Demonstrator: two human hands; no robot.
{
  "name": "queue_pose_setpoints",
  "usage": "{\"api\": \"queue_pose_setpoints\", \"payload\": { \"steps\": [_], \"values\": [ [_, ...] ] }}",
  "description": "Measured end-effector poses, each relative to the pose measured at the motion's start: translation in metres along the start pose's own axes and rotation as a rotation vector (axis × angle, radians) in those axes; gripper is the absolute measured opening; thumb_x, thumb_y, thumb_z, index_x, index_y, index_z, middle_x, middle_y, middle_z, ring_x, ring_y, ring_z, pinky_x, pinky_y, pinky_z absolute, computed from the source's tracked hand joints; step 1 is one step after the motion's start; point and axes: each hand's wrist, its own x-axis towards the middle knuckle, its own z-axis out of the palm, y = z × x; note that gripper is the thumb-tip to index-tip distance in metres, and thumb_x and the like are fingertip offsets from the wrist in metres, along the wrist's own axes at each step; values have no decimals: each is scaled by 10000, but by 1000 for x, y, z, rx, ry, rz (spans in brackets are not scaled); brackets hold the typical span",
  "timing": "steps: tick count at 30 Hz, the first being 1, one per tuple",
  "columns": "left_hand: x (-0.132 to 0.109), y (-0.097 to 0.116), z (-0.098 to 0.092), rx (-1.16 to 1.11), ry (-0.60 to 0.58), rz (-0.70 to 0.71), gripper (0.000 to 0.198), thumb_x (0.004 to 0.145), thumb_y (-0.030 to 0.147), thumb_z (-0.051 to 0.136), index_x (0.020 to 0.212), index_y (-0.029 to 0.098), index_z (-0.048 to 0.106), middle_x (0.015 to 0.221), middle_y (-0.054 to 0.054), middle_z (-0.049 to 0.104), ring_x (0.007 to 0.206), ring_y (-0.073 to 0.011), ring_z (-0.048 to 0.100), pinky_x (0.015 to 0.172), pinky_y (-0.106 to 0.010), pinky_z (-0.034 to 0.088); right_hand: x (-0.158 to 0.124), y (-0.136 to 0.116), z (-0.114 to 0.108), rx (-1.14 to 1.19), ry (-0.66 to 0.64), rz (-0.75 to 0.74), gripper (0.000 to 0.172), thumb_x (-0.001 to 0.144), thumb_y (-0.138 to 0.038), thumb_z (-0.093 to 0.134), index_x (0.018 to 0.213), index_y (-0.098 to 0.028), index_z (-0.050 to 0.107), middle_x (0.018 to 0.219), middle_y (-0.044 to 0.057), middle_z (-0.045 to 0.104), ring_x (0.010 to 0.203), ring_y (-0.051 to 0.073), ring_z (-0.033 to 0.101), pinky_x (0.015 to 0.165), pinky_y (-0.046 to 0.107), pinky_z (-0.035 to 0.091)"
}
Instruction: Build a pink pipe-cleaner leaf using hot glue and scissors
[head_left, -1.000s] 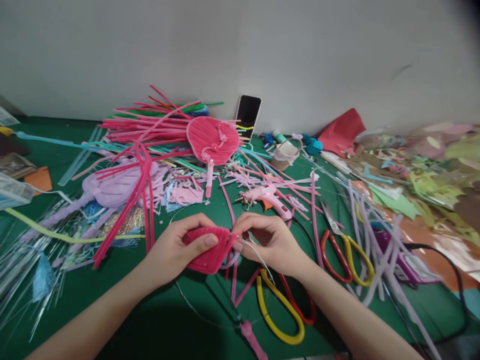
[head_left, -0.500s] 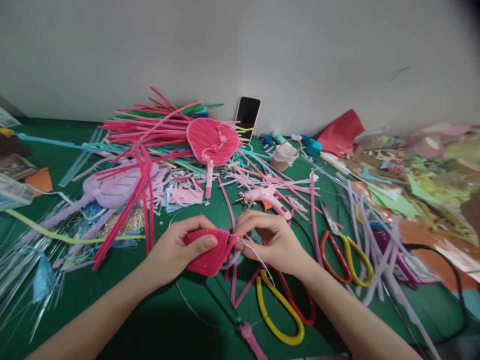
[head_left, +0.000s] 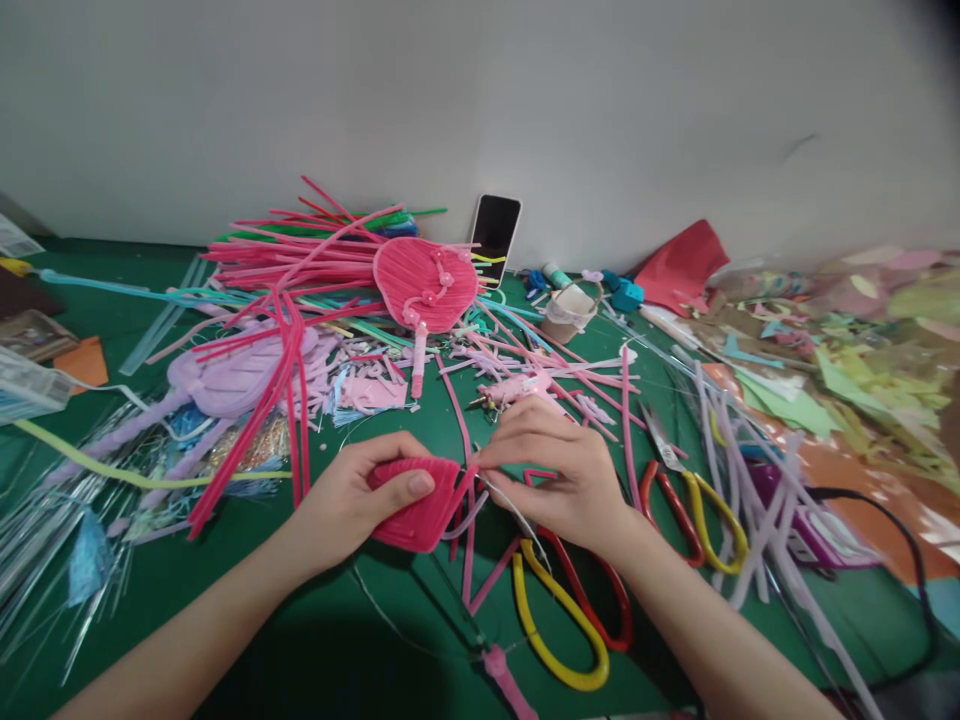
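Read the clock from the pink piece, twelve being away from the person. Nearest to us, a pink stick [head_left: 508,682] lies at five o'clock on the green table [head_left: 225,650], and one pair of scissors [head_left: 587,682] shows its red and yellow handles just past four.

Up to the centre, and here's the action: the pink piece [head_left: 405,520] sits tilted in the left hand [head_left: 345,500], thumb flat across its face, the other fingers wrapped behind and mostly hidden. From three o'clock comes the right hand [head_left: 566,475], thumb and forefinger pinched together at the top end of a pink strip [head_left: 465,484] by the piece's right edge, a gap open behind the tips. A white wire [head_left: 534,540] trails below that hand; what holds its upper end, I cannot tell.

The step looks like fine fingertip work on that strip, and I'd say the next move calls for a steady left hold and a precise pinch.

Further out, a second pair of scissors [head_left: 667,448] lies at three, a glue gun [head_left: 517,390] between one and two, partly behind the right hand. A lilac fan [head_left: 232,375] rests at ten, a pink fan [head_left: 427,285] at twelve, pink stems [head_left: 285,255] at eleven. Farthest, a phone [head_left: 499,228] leans on the wall [head_left: 540,100], just past twelve.
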Motion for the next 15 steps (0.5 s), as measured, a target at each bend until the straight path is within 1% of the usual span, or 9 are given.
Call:
{"api": "queue_pose_setpoints", "payload": {
  "steps": [4, 9, 15],
  "values": [
    [0, 1, 1, 9, -10, -2, 346, 761, 506, 745, 757, 176, 640, 655, 31, 643, 567, -109, 577, 528, -179, 449, 1, 0, -3, -92, -28, -74, 187, 821, -113, 694, 959, -238, 716, 804, 26, 724, 744, 170, 643, 767, 377, 527],
    [0, 3, 2, 33, -26, 15, 336, 780, 506, 724, 766, 180, 644, 669, 23, 648, 580, -124, 594, 537, -196, 467, 2, -1, -2, -130, -22, -134, 211, 845, -112, 667, 992, -257, 713, 800, 22, 729, 714, 165, 651, 757, 375, 538],
    [-1, 2, 1, 73, -9, 45, 317, 788, 490, 721, 772, 179, 662, 689, 24, 646, 607, -119, 586, 554, -186, 464, 3, -1, 0, -86, 1, -89, 175, 828, -110, 684, 952, -228, 726, 785, 36, 733, 723, 168, 655, 745, 363, 536]
  ]
}}
